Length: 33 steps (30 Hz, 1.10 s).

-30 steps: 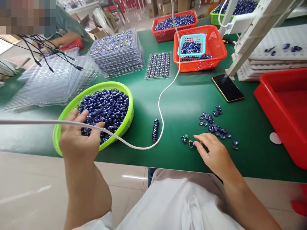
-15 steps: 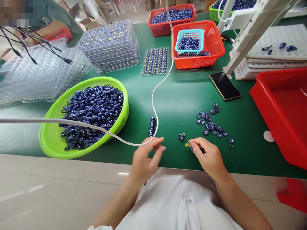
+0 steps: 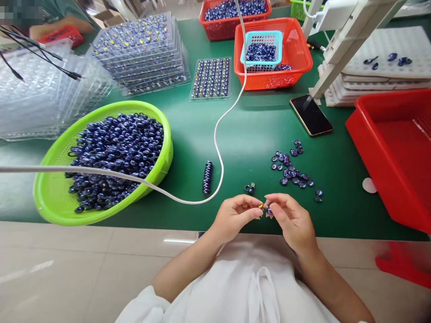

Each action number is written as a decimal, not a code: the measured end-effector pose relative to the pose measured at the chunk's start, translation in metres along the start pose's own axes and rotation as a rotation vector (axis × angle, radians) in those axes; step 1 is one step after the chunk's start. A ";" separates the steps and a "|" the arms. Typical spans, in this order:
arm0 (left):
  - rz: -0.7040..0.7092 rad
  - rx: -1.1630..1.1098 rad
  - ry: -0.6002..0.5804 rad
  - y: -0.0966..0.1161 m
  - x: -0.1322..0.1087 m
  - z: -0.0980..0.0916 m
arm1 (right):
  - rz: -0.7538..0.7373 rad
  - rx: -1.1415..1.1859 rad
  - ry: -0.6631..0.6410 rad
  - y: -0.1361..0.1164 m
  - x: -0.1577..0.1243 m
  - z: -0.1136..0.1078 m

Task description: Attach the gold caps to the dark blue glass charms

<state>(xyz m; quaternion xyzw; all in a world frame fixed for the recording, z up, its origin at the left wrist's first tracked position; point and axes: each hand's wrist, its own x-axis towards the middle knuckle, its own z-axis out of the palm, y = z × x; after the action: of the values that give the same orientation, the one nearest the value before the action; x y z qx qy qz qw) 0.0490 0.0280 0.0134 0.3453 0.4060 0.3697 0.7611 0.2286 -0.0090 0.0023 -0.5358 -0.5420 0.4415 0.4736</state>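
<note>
My left hand [image 3: 237, 216] and my right hand [image 3: 292, 219] meet fingertip to fingertip near the table's front edge. Between the right fingertips is a small glossy blue ring [image 3: 269, 209], partly hidden by the fingers. The left thumb and forefinger close on a tiny yellow piece [image 3: 261, 206] at its left side; whether it is joined to the blue part I cannot tell. Just beyond the hands lies another blue ring with a clear stone [image 3: 249, 189]. To the left, a tight row of blue rings [image 3: 207, 177] lies on the green table [image 3: 188, 148].
A green basket [image 3: 164, 148] full of blue rings stands left. Loose blue discs [image 3: 292, 172] lie right, near a phone [image 3: 311, 115] and red bin [image 3: 373, 148]. A white cable [image 3: 218, 143] crosses the table. Behind are filled trays [image 3: 210, 78] and a red basket [image 3: 296, 54].
My left hand has moved right from beside the row of rings and now pinches at the small piece in my right hand. The view has shifted slightly.
</note>
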 end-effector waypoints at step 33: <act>-0.173 0.143 0.025 0.005 -0.023 -0.023 | -0.545 -0.326 -0.270 -0.004 0.011 0.004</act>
<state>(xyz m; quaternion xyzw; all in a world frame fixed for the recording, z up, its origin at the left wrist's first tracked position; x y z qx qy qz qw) 0.0185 0.0156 0.0157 0.3577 0.4691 0.2770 0.7585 0.2241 0.0019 0.0059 -0.3767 -0.7865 0.2731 0.4061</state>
